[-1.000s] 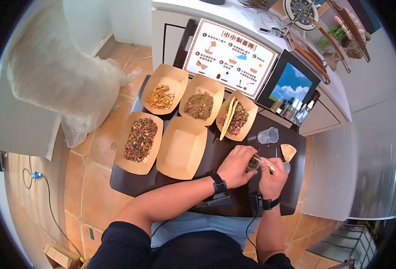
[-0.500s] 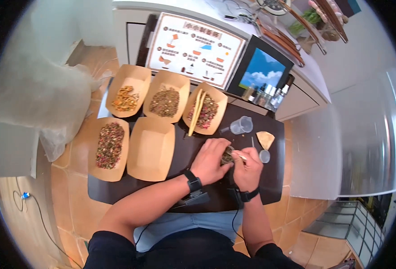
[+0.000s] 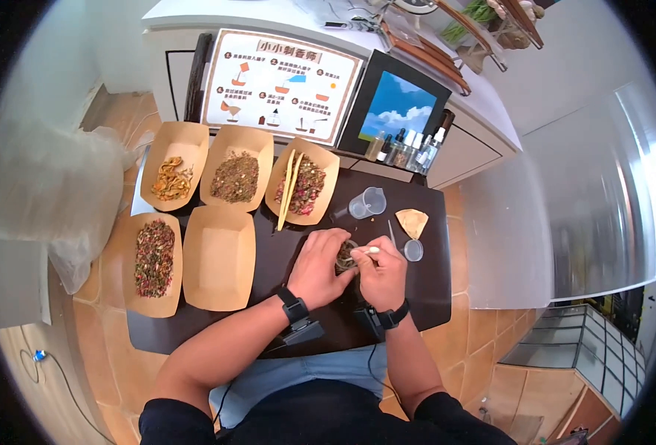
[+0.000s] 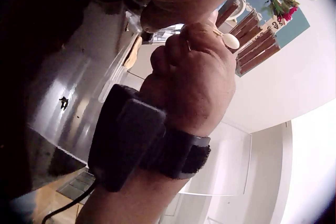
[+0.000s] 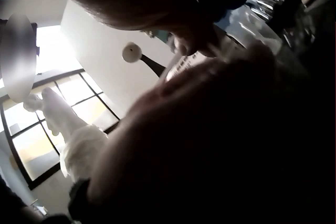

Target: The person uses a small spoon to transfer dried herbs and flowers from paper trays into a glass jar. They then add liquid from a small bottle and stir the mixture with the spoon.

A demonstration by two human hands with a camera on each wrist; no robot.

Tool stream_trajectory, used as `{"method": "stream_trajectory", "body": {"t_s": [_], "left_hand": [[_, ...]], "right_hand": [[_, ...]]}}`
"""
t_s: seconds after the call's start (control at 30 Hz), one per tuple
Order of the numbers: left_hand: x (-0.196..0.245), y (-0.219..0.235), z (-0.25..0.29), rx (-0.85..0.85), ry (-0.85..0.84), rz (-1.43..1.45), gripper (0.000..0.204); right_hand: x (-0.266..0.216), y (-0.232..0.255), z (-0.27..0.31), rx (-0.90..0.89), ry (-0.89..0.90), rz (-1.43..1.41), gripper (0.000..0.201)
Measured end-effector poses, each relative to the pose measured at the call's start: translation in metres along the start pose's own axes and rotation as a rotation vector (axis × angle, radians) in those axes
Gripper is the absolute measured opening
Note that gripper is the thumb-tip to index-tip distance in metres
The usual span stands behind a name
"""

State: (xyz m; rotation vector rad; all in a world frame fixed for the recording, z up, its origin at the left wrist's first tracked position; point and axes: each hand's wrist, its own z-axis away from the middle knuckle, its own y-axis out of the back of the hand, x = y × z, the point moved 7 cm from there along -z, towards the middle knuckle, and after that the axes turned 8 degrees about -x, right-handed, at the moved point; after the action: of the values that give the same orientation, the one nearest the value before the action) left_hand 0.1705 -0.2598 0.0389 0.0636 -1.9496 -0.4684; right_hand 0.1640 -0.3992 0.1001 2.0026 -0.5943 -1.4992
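Observation:
In the head view my left hand (image 3: 317,267) curls round a small clear jar (image 3: 346,256) holding dark dried bits, on the dark table (image 3: 306,326). My right hand (image 3: 382,273) pinches a slim pale stick with a rounded end (image 3: 373,251) and works it over the jar's mouth. That rounded end also shows above the right fist in the left wrist view, while the stick's other end is hidden. Close by on the table are a clear plastic cup (image 3: 367,202), a folded tan paper piece (image 3: 412,223) and a small round clear lid or dish (image 3: 413,251).
Paper trays hold orange-brown pieces (image 3: 172,179), brown crumbs (image 3: 234,178) and mixed petals (image 3: 154,259). Pale wooden tongs (image 3: 289,190) lie across another petal tray. A bare paper tray (image 3: 219,257) sits in front. Small bottles (image 3: 406,150) line the back, beside an instruction board (image 3: 282,85).
The head view has swung, so the table and trays appear further left. Both hands stay at the jar, the right still pinching the stick, with small shifts of its fingers.

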Motion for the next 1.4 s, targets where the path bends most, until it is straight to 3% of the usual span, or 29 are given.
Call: {"method": "stream_trajectory", "body": {"t_s": [0.23,0.37,0.5,0.57,0.7,0.83,0.9,1.07,1.17,1.27,1.4], "left_hand": [[0.0,0.0,0.0,0.005,0.007,-0.024,0.064],[0.002,0.001,-0.001,0.005,0.015,-0.016,0.065],[0.0,-0.001,-0.002,-0.006,0.004,-0.047,0.067],[0.001,0.0,-0.001,-0.02,0.025,-0.026,0.068],[0.002,-0.002,-0.001,-0.004,0.011,-0.036,0.069],[0.0,0.0,0.0,-0.001,0.027,-0.03,0.066],[0.001,-0.001,0.0,0.0,0.008,-0.039,0.065],[0.001,0.001,-0.001,0.01,0.007,-0.028,0.062],[0.001,0.0,-0.001,0.003,-0.002,-0.042,0.062],[0.0,0.001,-0.001,0.011,-0.002,-0.021,0.063],[0.001,0.001,-0.001,0.014,-0.001,-0.037,0.064]], "right_hand": [[0.011,-0.012,0.002,-0.008,-0.049,-0.065,0.009],[0.003,-0.003,0.007,0.103,0.066,-0.024,0.01],[0.004,-0.004,0.004,0.03,0.03,-0.006,0.011],[-0.005,0.009,0.007,0.139,0.031,0.09,0.01],[0.002,0.004,0.001,0.048,0.037,0.094,0.007],[-0.007,0.008,0.003,0.086,0.046,0.036,0.008],[0.003,-0.004,0.003,-0.064,-0.049,0.02,0.008],[0.0,-0.005,0.003,-0.019,0.018,-0.12,0.01],[0.008,-0.015,0.002,-0.053,-0.001,-0.108,0.013],[-0.002,-0.007,0.002,0.087,0.083,0.087,0.011],[0.0,-0.002,-0.001,0.057,0.074,0.14,0.009]]}}
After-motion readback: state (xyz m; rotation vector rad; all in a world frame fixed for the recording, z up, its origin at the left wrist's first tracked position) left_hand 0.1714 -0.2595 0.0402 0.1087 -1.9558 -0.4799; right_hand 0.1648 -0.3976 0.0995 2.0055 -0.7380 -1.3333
